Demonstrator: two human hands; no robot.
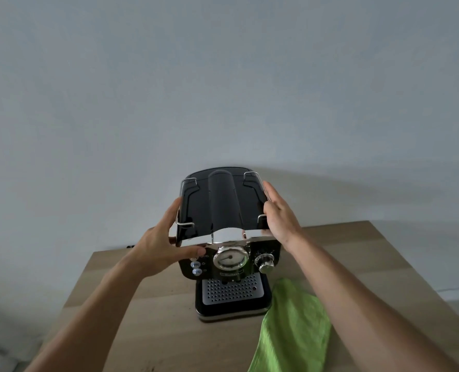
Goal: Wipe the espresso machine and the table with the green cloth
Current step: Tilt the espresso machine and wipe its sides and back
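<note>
The black espresso machine (220,210) stands on the wooden table (153,312) against the wall, with a round gauge, a chrome knob and a perforated drip tray on its front. My left hand (158,245) grips its upper left corner, thumb across the front edge and fingers up the left side. The straight fingers of my right hand (279,216) lie flat against the right side of its top. Nothing holds the green cloth (295,326), which lies crumpled on the table to the right of the machine, partly under my right forearm.
A plain pale wall rises directly behind the machine. The table's left edge runs close to my left forearm, and its right edge falls away beyond my right arm. Bare wood shows in front of and to the left of the machine.
</note>
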